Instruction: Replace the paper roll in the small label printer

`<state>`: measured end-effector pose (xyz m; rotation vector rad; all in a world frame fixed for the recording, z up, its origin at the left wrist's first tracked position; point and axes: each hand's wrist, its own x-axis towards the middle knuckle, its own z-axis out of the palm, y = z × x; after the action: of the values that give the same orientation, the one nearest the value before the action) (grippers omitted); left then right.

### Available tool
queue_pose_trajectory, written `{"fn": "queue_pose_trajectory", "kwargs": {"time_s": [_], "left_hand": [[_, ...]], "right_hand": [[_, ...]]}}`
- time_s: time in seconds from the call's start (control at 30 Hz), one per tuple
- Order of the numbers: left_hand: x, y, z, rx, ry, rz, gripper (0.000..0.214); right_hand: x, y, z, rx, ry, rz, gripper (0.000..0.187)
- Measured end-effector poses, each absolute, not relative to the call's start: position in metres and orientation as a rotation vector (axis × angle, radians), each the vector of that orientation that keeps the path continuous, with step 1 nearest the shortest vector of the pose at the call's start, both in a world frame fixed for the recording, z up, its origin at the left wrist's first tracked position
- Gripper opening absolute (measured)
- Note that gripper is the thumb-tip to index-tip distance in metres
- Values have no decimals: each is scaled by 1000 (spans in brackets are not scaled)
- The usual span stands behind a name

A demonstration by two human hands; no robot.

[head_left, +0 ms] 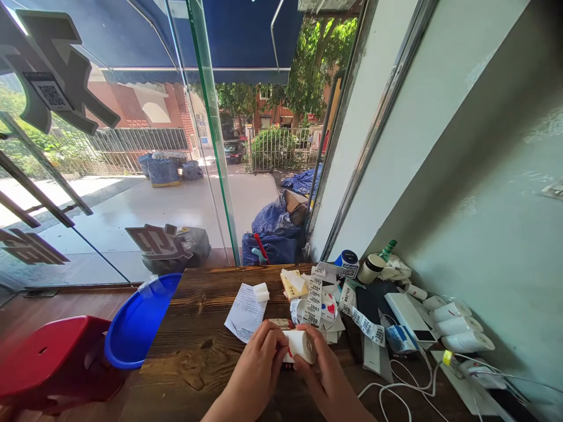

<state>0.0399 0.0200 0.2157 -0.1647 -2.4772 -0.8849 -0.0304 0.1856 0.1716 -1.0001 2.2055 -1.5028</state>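
Between my two hands is a small white paper roll (300, 344) with a red mark on its side, held above the front of the wooden table. My left hand (263, 354) pinches the roll's left side with curled fingers. My right hand (319, 358) wraps round its right end, thumb in front and fingers behind. Under and behind the roll lies a partly hidden box or packet (281, 323) with dark red on it. Just beyond it, a strip of printed number labels (314, 299) lies over loose papers. A printed sheet (247, 310) lies left of them, with a small white piece (261, 292) on it.
At right on the table (189, 328) are several white paper rolls (461, 325), a white device (409, 313), loose cables (409, 387), a jar (370, 268) and a green bottle (389, 250). A blue tub (132, 328) and red stool (48, 357) stand left. Glass (211, 129) rises behind the table.
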Motion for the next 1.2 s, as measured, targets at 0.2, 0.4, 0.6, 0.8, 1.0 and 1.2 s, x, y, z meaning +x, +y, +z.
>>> {"fn": "queue_pose_trajectory", "kwargs": {"time_s": [0.2,0.4,0.6,0.8,1.0,1.2], "left_hand": [[38,23,207,-157,-2322,-497,20],[40,18,201,-208,-2274,-410,21],[43,16,195,-257,-2245,-461,19],[46,12,195,-309,-2292,-422,21],[56,0,193,-398,-2428,-537,22],[71,3,183,-519,-2347,-819,18]], "right_hand": [[-17,166,164,-615,1874,-1882,49],[-8,152,171,-363,1655,-2060,59],[-8,145,171,-251,1542,-2141,56],[-5,135,162,-152,1417,-2155,56],[5,128,147,-8,1348,-2143,64],[-13,129,142,244,1340,-2208,69]]}}
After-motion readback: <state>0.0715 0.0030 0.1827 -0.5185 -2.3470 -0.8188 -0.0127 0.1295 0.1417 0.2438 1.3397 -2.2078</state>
